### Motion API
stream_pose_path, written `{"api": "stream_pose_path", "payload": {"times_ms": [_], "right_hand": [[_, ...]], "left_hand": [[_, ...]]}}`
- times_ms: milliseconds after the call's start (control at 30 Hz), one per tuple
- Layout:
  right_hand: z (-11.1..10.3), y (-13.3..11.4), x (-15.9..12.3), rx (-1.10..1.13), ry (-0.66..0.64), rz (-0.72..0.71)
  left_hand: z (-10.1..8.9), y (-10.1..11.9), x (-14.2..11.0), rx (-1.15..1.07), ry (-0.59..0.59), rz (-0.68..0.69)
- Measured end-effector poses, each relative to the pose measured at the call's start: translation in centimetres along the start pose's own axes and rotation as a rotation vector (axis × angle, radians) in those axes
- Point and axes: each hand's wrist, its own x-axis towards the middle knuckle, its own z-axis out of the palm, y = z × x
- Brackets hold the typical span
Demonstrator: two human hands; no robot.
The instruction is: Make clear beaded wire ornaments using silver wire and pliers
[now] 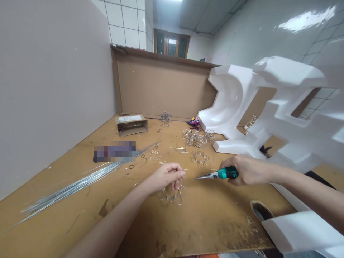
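Observation:
My left hand is closed, thumb against fingers, on a ring of looped silver wire. The ring hangs below the fingers, and a short wire end sticks out to the right past the thumb. My right hand grips needle-nose pliers by their green and black handles. Their pointed jaws face left, a little apart from my left hand, and look closed with nothing visible in them. Beyond the hands lie another looped wire ring and a heap of similar wire pieces.
A bundle of long straight wires stretches across the left of the wooden table. A blurred-out dark object and an open cardboard box lie behind it. White foam blocks stand at right. A hole pierces the tabletop.

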Motion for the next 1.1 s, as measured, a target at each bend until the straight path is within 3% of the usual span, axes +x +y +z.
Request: {"api": "stream_pose_path", "payload": {"times_ms": [100,167,333,433,633,1100], "right_hand": [[0.0,0.2,-0.2,-0.015,-0.007,-0.009],[0.1,0.2,-0.2,-0.063,0.060,-0.041],[0.6,0.2,0.1,-0.414,0.491,-0.085],[0.5,0.0,0.2,-0.610,0.651,-0.160],[1.1,-2.1,0.1,-0.833,0.656,-0.354],[1.6,-2.8,1.0,-0.880,0.682,-0.402]], "left_hand": [[0.0,0.2,-0.3,0.093,-0.046,0.007],[0.2,0.4,-0.4,0.113,-0.036,0.001],[0.6,0.0,0.3,-0.068,0.099,-0.013],[0.5,-0.4,0.6,-0.205,0.101,-0.052],[0.4,-0.9,0.7,-0.323,0.048,-0.001],[0.7,-0.3,0.6,-0.330,0.038,-0.063]]}}
